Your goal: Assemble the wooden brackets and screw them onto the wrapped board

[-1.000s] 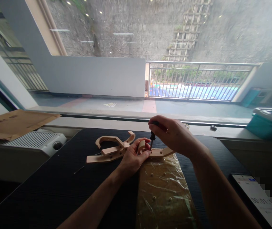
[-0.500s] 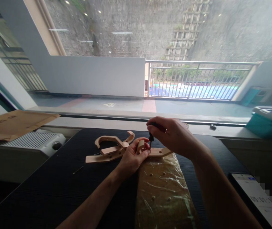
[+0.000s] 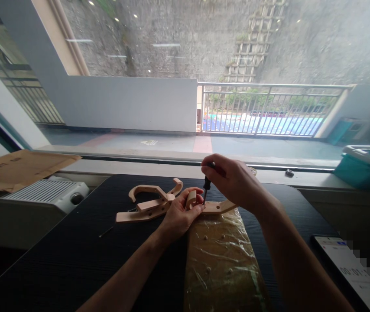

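Note:
My right hand (image 3: 233,184) is closed round the handle of a small black screwdriver (image 3: 207,186), held upright with its tip down on a curved wooden piece (image 3: 219,207). My left hand (image 3: 180,214) grips that same piece and a small rounded wooden part (image 3: 191,199) right beside the tip. The piece rests on the far end of a plastic-wrapped wooden board (image 3: 222,260) with several holes. Other curved wooden pieces (image 3: 150,201) lie stacked just left of my left hand on the black table (image 3: 74,260).
A thin metal pin (image 3: 106,232) lies on the table at left. A phone with a lit screen (image 3: 354,271) sits at the right edge. A white heater (image 3: 48,193) and cardboard (image 3: 19,167) are at far left, a teal box (image 3: 363,169) at far right.
My right hand has shifted slightly on the screwdriver handle, as in turning it. My left hand and the wooden pieces stay where they were.

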The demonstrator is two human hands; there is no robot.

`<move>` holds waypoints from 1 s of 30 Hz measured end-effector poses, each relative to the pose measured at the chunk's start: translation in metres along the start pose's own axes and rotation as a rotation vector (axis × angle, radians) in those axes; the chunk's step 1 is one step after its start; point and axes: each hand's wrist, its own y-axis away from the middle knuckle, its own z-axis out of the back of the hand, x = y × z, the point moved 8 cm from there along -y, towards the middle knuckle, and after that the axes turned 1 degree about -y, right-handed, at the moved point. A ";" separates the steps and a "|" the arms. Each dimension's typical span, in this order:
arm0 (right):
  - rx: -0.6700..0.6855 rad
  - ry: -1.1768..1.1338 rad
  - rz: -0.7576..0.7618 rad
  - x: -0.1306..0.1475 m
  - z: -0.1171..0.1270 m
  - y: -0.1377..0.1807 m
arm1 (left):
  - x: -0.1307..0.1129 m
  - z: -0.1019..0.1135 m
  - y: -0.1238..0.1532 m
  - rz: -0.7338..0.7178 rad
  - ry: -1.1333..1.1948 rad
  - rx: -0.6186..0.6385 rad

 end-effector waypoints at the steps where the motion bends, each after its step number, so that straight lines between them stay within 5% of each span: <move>1: 0.018 -0.008 0.011 0.002 -0.001 0.001 | 0.001 0.000 0.000 -0.003 0.002 -0.003; 14: -0.018 0.046 -0.063 -0.010 0.003 -0.001 | -0.002 -0.001 0.001 0.004 0.024 0.001; 23: 0.101 -0.080 0.019 0.008 -0.008 0.003 | 0.005 0.002 -0.002 0.012 0.018 -0.020; 30: -0.010 0.024 -0.084 -0.016 0.001 -0.002 | -0.004 -0.004 0.003 0.034 0.009 0.144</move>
